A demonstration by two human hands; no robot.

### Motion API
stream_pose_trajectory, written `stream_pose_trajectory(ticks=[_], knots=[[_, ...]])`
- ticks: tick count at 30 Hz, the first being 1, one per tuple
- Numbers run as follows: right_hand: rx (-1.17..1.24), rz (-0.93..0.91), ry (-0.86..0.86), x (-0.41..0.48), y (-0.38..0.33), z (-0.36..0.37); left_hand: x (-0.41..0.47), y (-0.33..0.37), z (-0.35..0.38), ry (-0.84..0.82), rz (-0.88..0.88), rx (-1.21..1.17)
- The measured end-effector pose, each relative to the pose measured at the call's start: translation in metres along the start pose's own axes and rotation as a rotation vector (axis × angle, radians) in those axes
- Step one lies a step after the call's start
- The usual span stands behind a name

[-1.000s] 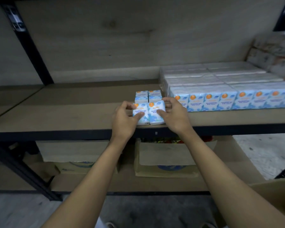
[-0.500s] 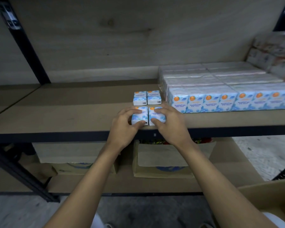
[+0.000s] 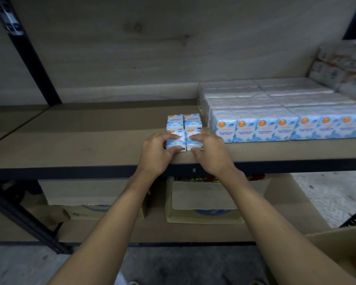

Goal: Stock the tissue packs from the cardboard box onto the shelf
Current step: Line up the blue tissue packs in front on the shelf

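Observation:
Two small blue-and-white tissue packs stand side by side near the front of the wooden shelf (image 3: 80,147). My left hand (image 3: 156,151) grips the left pack (image 3: 174,141), fingers on top and thumb on its front. My right hand (image 3: 210,151) grips the right pack (image 3: 193,141) the same way. Just behind them stand two more packs (image 3: 184,121). A large block of stocked packs (image 3: 275,120) fills the shelf to the right. A corner of the cardboard box (image 3: 341,249) shows at the lower right.
Black metal uprights (image 3: 29,56) frame the shelf at left and right. Other wrapped goods (image 3: 345,68) sit at the far right back. On the lower shelf stand two open cardboard boxes (image 3: 203,202). The shelf board left of the packs is bare.
Both hands have tipped the two front packs from leaning upright to lying closer to the shelf, and slid them a little towards the rear pair.

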State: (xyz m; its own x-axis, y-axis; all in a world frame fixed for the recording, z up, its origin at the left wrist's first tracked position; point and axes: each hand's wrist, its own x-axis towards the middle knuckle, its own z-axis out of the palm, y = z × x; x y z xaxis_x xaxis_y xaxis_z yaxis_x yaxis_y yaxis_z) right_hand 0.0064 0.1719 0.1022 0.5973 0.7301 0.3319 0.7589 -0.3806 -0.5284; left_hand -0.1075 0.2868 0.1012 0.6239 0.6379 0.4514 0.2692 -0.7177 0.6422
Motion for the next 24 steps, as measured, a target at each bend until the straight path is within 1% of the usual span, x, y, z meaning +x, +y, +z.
stream_pose_trajectory(ticks=[5, 18, 24], knots=[[-0.011, -0.017, -0.006, 0.009, 0.000, -0.001, 0.009, -0.003, 0.003, -0.002, -0.010, -0.006], [0.020, 0.016, -0.015, 0.022, 0.004, 0.000, 0.021, -0.005, 0.004, -0.041, -0.025, -0.010], [0.021, -0.008, -0.002, 0.023, 0.003, -0.002, 0.020, -0.003, 0.005, -0.022, -0.011, 0.009]])
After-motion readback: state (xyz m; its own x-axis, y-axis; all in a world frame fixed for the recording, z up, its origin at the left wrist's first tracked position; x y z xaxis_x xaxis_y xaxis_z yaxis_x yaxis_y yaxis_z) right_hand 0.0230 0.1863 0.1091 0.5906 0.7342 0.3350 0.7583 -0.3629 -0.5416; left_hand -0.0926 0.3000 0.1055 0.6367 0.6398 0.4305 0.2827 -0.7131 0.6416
